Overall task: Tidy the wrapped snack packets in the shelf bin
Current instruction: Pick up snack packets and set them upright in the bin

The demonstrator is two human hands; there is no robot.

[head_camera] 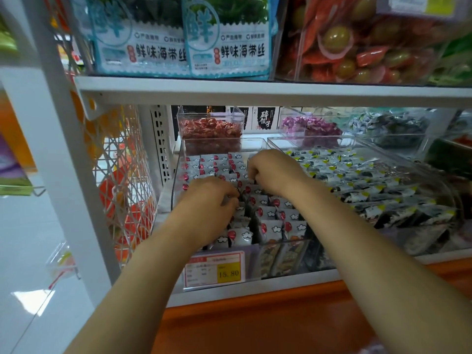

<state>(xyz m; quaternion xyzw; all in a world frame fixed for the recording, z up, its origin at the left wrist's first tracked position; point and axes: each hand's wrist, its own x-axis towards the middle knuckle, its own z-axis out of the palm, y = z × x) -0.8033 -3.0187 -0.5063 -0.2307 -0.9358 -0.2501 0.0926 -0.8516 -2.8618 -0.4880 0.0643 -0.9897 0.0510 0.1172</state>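
Observation:
A clear plastic bin (286, 245) on the lower shelf holds several rows of small white snack packets (270, 226) printed with a red dot and a cloud. My left hand (208, 200) reaches into the bin's middle left, fingers curled down into the packets. My right hand (274, 172) sits a little farther back and to the right, fingers curled around packets in the middle row. Both fingertips are hidden among the wrappers. A price tag (215, 269) reading 15.80 hangs on the bin's front.
To the right stands a bin of dark packets with yellow corners (370, 185). Behind are bins of red (210, 127), purple (310, 126) and dark candies. The upper shelf (255, 92) carries seaweed bags (227, 44) close overhead. A white wire rack (122, 172) stands at left.

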